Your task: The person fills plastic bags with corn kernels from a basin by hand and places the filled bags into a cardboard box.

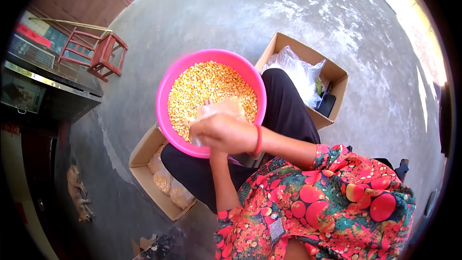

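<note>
A pink basin [260,97] full of yellow corn kernels [207,79] rests at my legs. Over its near part, my right hand [219,132], with a red band at the wrist, is closed on a clear plastic bag [224,107]. Beneath it is my left hand [208,102], mostly covered by the bag and the right hand; a few fingertips show near the kernels. What the left fingers hold cannot be made out.
At the lower left, a cardboard box [140,158] holds bags of corn. Another cardboard box [340,86] at the right contains plastic bags and a dark object. A red chair [102,54] and a lying animal [76,188] are farther left.
</note>
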`<action>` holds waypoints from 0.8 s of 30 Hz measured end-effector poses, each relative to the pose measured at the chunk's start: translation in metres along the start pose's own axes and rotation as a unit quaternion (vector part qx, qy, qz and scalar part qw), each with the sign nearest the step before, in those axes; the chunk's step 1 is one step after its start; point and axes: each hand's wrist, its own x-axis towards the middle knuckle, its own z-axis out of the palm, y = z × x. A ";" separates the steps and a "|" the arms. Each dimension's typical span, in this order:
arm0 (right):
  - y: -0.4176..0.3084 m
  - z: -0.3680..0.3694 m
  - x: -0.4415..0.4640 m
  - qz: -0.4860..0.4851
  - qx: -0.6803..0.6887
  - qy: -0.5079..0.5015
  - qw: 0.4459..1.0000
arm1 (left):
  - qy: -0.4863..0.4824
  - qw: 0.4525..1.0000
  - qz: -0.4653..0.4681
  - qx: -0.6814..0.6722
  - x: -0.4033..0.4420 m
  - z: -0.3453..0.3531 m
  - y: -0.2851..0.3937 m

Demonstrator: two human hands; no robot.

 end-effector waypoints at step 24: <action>0.162 0.039 -0.054 0.371 0.600 0.130 0.697 | 0.269 0.681 -0.011 -0.681 -0.027 -0.001 -0.015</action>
